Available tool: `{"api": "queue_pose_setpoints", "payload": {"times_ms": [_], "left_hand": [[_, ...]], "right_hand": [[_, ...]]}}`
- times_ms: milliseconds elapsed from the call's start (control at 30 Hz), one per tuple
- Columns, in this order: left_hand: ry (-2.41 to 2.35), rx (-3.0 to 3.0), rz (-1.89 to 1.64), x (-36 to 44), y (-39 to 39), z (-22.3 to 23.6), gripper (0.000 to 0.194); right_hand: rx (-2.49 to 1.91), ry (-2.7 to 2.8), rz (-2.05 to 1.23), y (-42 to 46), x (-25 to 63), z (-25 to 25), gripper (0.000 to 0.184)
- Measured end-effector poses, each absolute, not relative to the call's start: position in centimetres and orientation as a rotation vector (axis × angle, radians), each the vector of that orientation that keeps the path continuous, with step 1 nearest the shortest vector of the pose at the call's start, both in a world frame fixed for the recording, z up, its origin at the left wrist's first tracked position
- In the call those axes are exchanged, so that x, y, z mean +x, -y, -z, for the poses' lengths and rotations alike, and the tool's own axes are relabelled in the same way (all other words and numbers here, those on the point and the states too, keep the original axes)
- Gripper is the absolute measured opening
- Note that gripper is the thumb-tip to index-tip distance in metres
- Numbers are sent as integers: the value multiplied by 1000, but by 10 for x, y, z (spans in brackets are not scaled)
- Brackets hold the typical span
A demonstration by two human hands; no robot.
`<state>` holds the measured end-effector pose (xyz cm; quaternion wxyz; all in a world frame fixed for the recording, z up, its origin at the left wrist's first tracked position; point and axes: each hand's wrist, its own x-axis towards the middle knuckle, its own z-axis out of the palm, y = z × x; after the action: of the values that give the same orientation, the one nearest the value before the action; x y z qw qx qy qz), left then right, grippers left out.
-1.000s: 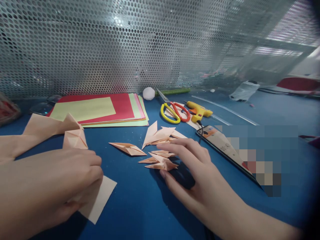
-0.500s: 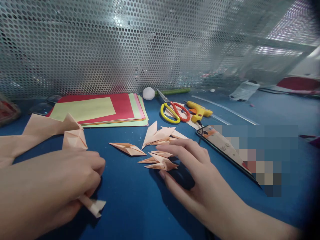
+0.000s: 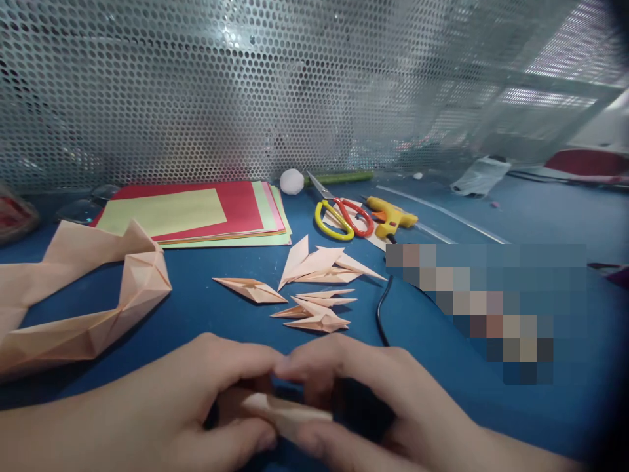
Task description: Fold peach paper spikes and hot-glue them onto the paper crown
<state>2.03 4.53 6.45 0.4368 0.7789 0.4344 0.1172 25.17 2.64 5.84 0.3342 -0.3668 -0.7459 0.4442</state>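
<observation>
Remotely, I've drawn the left hand (image 3: 216, 393) from eight o'clock to seven, baring the folded ring's (image 3: 54, 337) near side, and the right hand (image 3: 413, 400) from the small folded pieces (image 3: 322, 322) toward five. Both now hold the paper (image 3: 295, 411) at six, narrow where it showed flat a second ago.

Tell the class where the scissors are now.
In the head view, the scissors lie just right of centre, between the white ball, left, and the yellow glue gun, right.
</observation>
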Motion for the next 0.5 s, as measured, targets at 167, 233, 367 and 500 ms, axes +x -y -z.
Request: {"api": "queue_pose_setpoints", "payload": {"times_ms": [167, 233, 367, 500], "left_hand": [[-1068, 1544, -181, 36, -57, -74, 33], [-1019, 1410, -186, 33, -60, -71, 28], [-1001, 1256, -208, 35, -64, -69, 23], [-1006, 1201, -198, 40, -63, -71, 19]], "right_hand": [[-1209, 1860, -1336, -31, 246, -59, 15], [-1266, 1818, -1402, -33, 248, -60, 12], [-1289, 1786, -1456, -33, 251, -59, 7], [-1274, 1779, -1503, -32, 248, -58, 10]]}}
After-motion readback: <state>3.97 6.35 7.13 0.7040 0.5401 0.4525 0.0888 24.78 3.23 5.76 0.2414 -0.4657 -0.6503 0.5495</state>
